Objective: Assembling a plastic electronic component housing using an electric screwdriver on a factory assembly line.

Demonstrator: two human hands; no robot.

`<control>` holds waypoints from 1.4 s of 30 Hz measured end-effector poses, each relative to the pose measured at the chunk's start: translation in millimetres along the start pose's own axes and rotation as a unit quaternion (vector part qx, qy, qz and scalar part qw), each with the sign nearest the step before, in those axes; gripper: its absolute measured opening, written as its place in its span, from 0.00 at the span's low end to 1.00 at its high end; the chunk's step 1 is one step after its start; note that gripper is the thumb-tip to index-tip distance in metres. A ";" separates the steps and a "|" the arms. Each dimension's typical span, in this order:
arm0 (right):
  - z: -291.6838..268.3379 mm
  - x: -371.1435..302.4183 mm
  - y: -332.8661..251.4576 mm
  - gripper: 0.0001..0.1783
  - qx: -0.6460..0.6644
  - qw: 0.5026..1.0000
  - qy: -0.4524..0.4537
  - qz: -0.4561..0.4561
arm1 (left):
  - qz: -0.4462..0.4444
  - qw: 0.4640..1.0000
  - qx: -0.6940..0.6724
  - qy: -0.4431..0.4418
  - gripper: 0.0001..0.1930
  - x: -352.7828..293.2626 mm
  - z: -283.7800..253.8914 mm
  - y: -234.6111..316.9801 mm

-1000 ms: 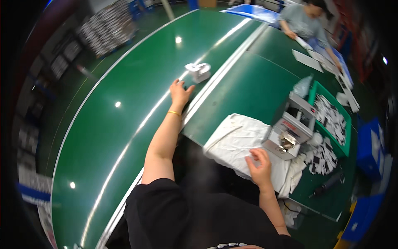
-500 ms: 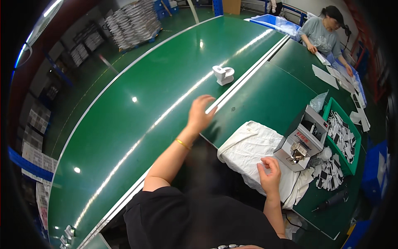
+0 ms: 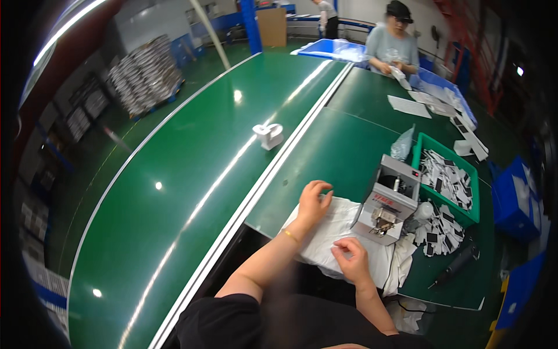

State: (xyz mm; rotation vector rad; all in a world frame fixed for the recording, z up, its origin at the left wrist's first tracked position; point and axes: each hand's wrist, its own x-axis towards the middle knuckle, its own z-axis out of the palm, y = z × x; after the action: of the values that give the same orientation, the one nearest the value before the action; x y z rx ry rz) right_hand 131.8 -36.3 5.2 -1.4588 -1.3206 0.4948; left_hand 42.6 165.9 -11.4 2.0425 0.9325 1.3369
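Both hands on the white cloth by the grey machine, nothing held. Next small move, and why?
Probably reach the right hand to the small parts beside the grey machine. Both hands look empty: the left hand rests on the white cloth, the right hand's fingers are curled just above it, and the machine's front stands just beyond them. Whether the machine is already loaded is not visible.

The left hand [image 3: 314, 202] rests with curled fingers on the far edge of a crumpled white cloth [image 3: 343, 232] spread on the green table [image 3: 343, 139]; the right hand [image 3: 352, 260] lies on the cloth's near part, fingertips pinched together. Just beside them stands a small grey metal machine [image 3: 388, 200], and past it a green plastic bin of white and black cards [image 3: 446, 177]. A small white boxy part [image 3: 268, 135] sits alone on the green conveyor belt [image 3: 192, 174]. At the far end, another person in a grey shirt [image 3: 393, 46] handles papers.
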 end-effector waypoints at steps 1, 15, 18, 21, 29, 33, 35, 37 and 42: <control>0.8 1.3 -2.5 0.08 -0.002 1.000 0.013 -0.001 | 0.009 1.000 -0.005 -0.007 0.09 0.7 -0.9 -2.2; -3.8 -1.6 -6.0 0.10 -0.008 1.000 -0.017 0.018 | -0.132 0.988 -0.083 -0.017 0.10 6.6 -9.3 10.1; -3.1 -0.2 -5.5 0.09 -0.001 1.000 -0.012 0.018 | -0.154 0.983 -0.098 -0.019 0.09 8.4 -7.6 10.6; -2.4 -0.5 -7.0 0.08 0.005 1.000 -0.005 0.014 | -0.131 0.988 -0.086 -0.011 0.08 8.0 -8.7 11.2; -3.9 0.4 -8.8 0.09 -0.010 1.000 -0.016 0.021 | -0.102 0.992 -0.075 -0.005 0.06 7.5 -7.3 9.9; -4.4 1.0 -9.1 0.08 -0.010 1.000 -0.016 0.018 | -0.133 0.987 -0.086 -0.018 0.08 8.0 -9.5 12.9; -4.6 0.9 -9.6 0.09 -0.015 1.000 -0.020 0.019 | -0.137 0.987 -0.083 -0.018 0.08 8.3 -9.4 11.9; -4.6 1.1 -8.9 0.09 -0.010 1.000 -0.017 0.018 | -0.122 0.989 -0.086 -0.012 0.07 8.1 -7.6 12.2; -3.5 0.9 -7.0 0.09 -0.006 1.000 -0.012 0.020 | -0.144 0.984 -0.100 -0.021 0.07 7.7 -5.1 7.2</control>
State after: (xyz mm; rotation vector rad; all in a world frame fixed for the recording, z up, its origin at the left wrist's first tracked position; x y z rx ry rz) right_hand 131.8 -38.2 12.8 -1.4956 -1.3165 0.5329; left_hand 41.9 167.6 0.2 1.7059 0.9878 1.1756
